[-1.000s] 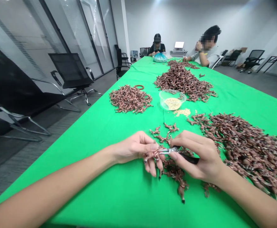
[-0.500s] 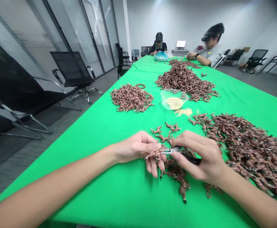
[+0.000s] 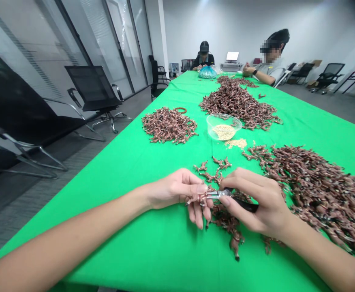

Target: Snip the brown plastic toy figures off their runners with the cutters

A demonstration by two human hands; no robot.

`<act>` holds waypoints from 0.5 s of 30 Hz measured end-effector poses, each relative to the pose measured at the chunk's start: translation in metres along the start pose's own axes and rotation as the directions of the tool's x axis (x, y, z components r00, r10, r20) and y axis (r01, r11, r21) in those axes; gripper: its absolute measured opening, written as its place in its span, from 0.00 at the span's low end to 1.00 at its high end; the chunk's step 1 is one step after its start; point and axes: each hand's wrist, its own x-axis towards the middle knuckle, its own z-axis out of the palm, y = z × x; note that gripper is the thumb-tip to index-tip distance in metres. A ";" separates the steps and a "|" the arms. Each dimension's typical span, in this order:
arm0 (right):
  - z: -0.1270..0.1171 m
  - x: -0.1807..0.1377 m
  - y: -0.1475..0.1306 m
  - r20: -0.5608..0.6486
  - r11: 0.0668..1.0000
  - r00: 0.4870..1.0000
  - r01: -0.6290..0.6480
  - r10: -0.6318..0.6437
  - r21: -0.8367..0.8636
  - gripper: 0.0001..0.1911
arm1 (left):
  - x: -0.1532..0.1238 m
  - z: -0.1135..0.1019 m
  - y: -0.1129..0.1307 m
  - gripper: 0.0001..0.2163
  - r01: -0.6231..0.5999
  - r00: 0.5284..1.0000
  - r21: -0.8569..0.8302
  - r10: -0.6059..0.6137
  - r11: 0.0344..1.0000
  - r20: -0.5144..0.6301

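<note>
My left hand (image 3: 177, 190) pinches a small brown toy figure (image 3: 200, 198) between thumb and fingers, just above the green tablecloth (image 3: 141, 170). My right hand (image 3: 256, 200) grips small pliers (image 3: 226, 196) with black handles, and their metal tip touches the figure. Under both hands lies a small cluster of brown figures (image 3: 226, 223). A large pile of the same figures (image 3: 314, 190) spreads to the right of my right hand.
A clear bowl of pale small parts (image 3: 223, 126) stands mid-table with some spilled beside it. Two more brown piles (image 3: 169, 125) (image 3: 240, 104) lie farther back. Two people sit at the far end by a blue bag (image 3: 207, 72). Black chairs (image 3: 92, 91) line the left side.
My hands have stayed in place, working the pliers on the figure. The person at the far right lowered an arm to the table.
</note>
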 end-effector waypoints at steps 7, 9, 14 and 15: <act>0.000 0.000 0.000 0.020 1.000 1.000 0.006 -0.006 -0.008 0.06 | 0.000 0.000 0.002 0.16 0.022 0.999 0.003 -0.022 1.000 0.028; 0.000 -0.001 0.000 0.026 1.000 1.000 0.004 -0.004 -0.017 0.05 | 0.000 0.000 0.003 0.16 0.017 0.999 0.005 -0.017 1.000 0.031; 0.000 -0.002 0.000 -0.008 0.999 1.000 -0.006 0.006 -0.046 0.04 | 0.000 0.001 0.001 0.14 -0.010 1.000 0.001 0.010 1.000 0.010; 0.001 -0.001 0.000 -0.014 0.999 1.000 -0.013 0.013 -0.051 0.04 | 0.001 0.001 0.001 0.14 -0.027 1.000 -0.002 0.027 1.000 -0.004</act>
